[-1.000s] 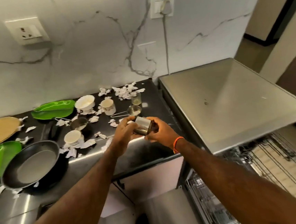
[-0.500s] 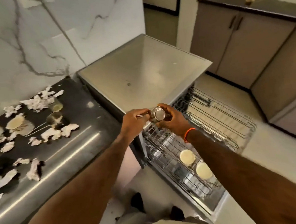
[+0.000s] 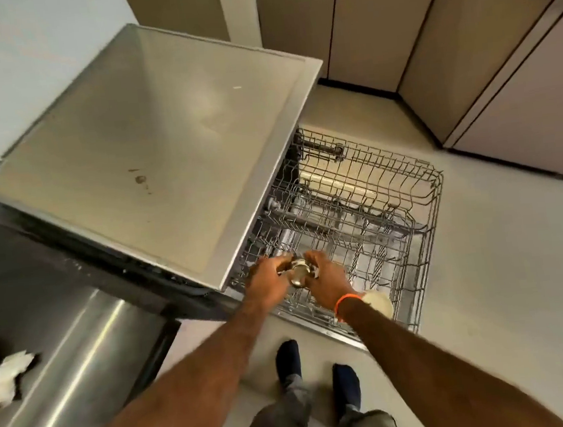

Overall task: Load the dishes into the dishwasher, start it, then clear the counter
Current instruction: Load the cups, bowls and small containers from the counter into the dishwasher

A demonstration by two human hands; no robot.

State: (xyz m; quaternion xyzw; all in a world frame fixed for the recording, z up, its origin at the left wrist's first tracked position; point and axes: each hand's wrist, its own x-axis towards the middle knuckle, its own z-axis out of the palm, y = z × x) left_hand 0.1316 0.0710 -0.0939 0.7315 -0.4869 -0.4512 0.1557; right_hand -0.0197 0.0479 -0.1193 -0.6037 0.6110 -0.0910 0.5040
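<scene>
Hands meet over the near-left corner of the pulled-out wire rack (image 3: pixel 410 207), just beside the front edge of the dishwasher top (image 3: pixel 150 150). Left hand (image 3: pixel 267 278) and right hand (image 3: pixel 326 278) both grip 1 steel cup (image 3: pixel 299 273), fingers curled round it. Open rack space lies to the right and far side; a pale dish (image 3: pixel 379 302) sits at the near edge. Compared with 0.5 s ago, the cup is lower, down at rack level. Crumpled paper (image 3: pixel 2 381) lies on the counter (image 3: pixel 61 337).
</scene>
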